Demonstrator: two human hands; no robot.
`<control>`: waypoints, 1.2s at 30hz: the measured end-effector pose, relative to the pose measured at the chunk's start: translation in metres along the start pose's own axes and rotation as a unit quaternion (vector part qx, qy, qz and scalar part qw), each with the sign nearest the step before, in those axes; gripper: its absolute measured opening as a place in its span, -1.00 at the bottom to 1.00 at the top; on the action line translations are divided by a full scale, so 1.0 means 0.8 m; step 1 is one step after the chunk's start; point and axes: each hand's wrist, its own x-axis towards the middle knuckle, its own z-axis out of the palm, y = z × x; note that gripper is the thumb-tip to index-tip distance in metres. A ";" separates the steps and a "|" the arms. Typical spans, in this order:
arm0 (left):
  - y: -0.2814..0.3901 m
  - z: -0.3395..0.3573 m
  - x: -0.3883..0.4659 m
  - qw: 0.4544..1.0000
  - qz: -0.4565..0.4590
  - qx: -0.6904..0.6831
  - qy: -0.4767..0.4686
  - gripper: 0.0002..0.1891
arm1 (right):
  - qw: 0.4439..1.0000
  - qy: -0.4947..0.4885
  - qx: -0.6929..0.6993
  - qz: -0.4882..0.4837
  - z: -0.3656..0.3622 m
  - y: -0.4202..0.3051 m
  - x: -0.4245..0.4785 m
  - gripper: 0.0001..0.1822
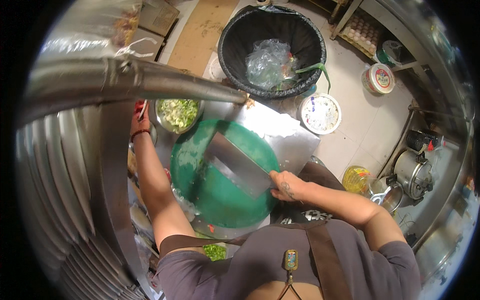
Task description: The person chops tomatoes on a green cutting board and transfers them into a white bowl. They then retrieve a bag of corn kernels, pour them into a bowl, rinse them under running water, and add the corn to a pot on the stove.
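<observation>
My right hand (287, 185) grips the handle end of a broad metal cleaver (238, 165). The blade lies flat over a round green cutting board (228, 210), and whether it touches the board I cannot tell. My left hand (139, 120) reaches far forward at the left, beside a bowl of chopped green and white vegetable (178, 114), likely scallion or leek. A metal pipe (168, 80) hides its fingertips. Something red with a pale curved edge shows at that hand, too covered to name or to tell whether it is held.
A black-lined bin (272, 88) with plastic bags stands beyond the steel table (296, 144). A white tub (320, 113) is at the table's far right corner. Stacked plates (56, 168) fill the left side. Chopped greens (215, 252) sit near my body. An oil bottle (356, 178) stands right.
</observation>
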 end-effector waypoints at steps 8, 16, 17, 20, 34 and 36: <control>-0.031 -0.034 0.084 0.994 0.030 0.046 0.090 -0.63 | 0.994 0.088 0.072 -0.005 -0.032 0.024 -0.027 -0.61; -0.049 0.000 -0.099 0.726 0.272 0.631 0.037 -0.66 | 0.946 0.178 0.266 0.046 -0.049 0.076 -0.152 -0.74; -0.085 0.013 -0.149 0.733 0.433 0.511 -0.121 -0.71 | 0.934 0.181 0.289 0.106 -0.051 0.080 -0.176 -0.74; -0.189 0.132 -0.366 0.710 0.167 0.572 -0.375 -0.76 | 0.925 0.318 0.192 0.083 -0.038 0.101 -0.220 -0.75; -0.108 -0.065 -0.513 0.748 0.338 0.568 -0.068 -0.71 | 0.912 0.315 0.236 0.113 0.039 0.036 -0.154 -0.78; -0.098 -0.191 -0.517 0.796 0.235 0.556 0.040 -0.72 | 0.932 0.284 0.206 0.095 0.060 0.033 -0.123 -0.76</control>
